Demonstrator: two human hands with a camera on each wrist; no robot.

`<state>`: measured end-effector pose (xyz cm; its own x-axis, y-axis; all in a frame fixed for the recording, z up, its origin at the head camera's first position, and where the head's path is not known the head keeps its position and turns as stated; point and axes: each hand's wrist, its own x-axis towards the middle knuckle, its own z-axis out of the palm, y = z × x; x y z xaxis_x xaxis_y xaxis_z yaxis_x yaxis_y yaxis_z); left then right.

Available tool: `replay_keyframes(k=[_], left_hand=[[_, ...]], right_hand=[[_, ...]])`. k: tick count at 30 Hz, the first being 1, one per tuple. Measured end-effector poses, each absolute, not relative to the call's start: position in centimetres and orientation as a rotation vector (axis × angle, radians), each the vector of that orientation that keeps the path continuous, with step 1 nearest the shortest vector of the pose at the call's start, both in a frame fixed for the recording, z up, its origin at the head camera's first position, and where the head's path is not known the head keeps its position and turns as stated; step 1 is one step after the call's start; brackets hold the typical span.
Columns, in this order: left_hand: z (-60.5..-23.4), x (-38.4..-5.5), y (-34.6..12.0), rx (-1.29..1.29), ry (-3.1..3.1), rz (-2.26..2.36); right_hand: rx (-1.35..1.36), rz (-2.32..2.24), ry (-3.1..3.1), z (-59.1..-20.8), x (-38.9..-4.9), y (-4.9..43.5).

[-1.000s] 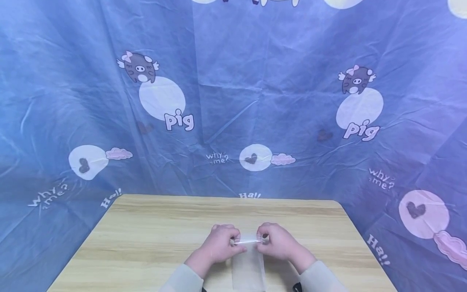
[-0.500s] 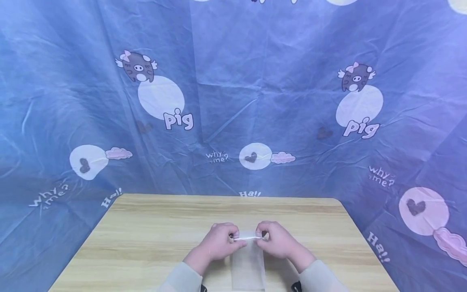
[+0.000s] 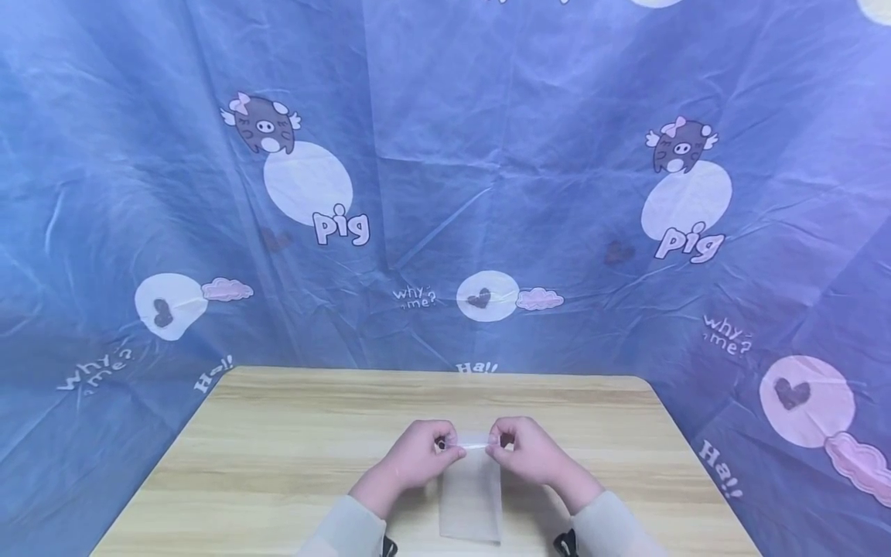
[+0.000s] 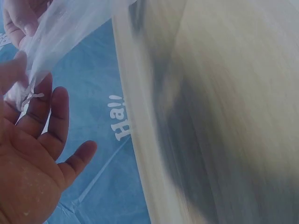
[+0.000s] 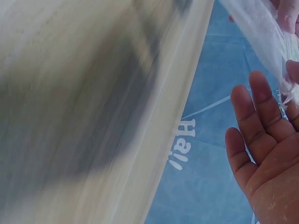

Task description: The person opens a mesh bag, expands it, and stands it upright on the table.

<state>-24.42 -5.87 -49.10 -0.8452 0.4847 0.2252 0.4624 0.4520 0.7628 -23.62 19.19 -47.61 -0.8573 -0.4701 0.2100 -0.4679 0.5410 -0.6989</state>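
A clear, slightly frosted plastic bag point(image 3: 471, 499) hangs between my two hands in the middle of the head view, its lower end close over the table. My left hand point(image 3: 420, 458) pinches its top left corner between thumb and index finger, while my right hand point(image 3: 527, 455) pinches the top right corner the same way. Along the top edge the plastic is folded and shiny. In the left wrist view the bag point(image 4: 70, 28) bunches into a small crumpled end at the fingertips. The right wrist view shows the bag point(image 5: 257, 35) gathered similarly, other fingers spread loosely.
Beneath the hands is a light wood-grain table point(image 3: 278, 433) with rounded far corners. A blue cloth point(image 3: 431, 216) printed with pigs and words hangs behind it and along both sides. Dark straps show at both cuffs.
Both hands have moved slightly up and away with the bag between them, and its bottom edge now shows fully in the head view. The pinch at both corners stays.
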Motion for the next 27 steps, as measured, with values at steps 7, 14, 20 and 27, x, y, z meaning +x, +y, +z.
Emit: replay_keyframes(k=[7, 14, 20, 27], left_hand=[[-48.6, -24.4, -5.8, 0.872, 2.656, 1.358], [-48.6, -24.4, -5.6, 0.736, 2.562, 1.557], [-48.6, -24.4, -5.3, 0.57, 2.395, 1.824], [-48.8, -24.6, -5.0, 0.464, 2.304, 1.984]], right_hand=[[-0.874, -1.255, 2.758, -47.3, -23.7, 19.3], [-0.803, -1.345, 2.738, -47.1, -23.5, 19.2], [-0.695, -1.469, 2.67, -46.6, -23.4, 19.0], [-0.576, -1.607, 2.631, -46.2, -23.6, 18.8]])
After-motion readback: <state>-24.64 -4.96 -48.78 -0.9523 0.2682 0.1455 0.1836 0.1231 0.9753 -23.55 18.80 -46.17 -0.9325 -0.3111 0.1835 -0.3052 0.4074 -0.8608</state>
